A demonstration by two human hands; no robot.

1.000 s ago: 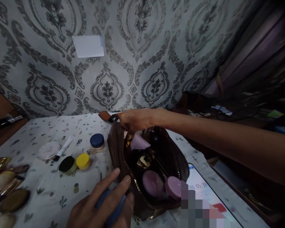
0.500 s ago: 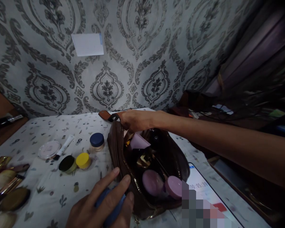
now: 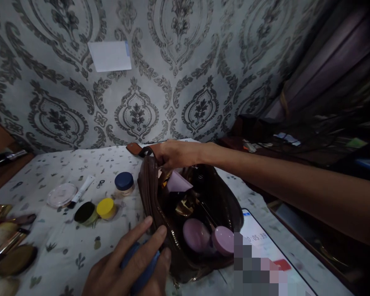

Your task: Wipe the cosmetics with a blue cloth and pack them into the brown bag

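Observation:
An unzipped brown pouch [image 3: 147, 185] lies on the patterned cloth. Inside are a pale pink tube [image 3: 178, 182], a shiny gold piece [image 3: 185, 206], a pink rounded item [image 3: 196, 235] and a pink round-topped container [image 3: 223, 240]. My right hand [image 3: 178, 153] reaches over the pouch's far end with curled fingers; their tips are hidden, so what they hold cannot be made out. Beside that hand sticks out a tan strap [image 3: 134, 149]. My left hand [image 3: 126, 263] has its fingers apart, tips against the pouch's near left side, over a partly hidden blue object [image 3: 143, 269].
Left of the pouch stand a blue-lidded jar [image 3: 124, 181], a yellow-lidded pot [image 3: 106, 208], a dark-topped pot [image 3: 85, 213], a small white tube [image 3: 82, 190] and a clear round compact [image 3: 61, 195]. Brushes [image 3: 16, 259] lie far left. A phone [image 3: 265, 242] lies right.
The view has shifted slightly, moving everything a little to the left. My right hand stays at the pouch's far end, and my left hand stays at its side.

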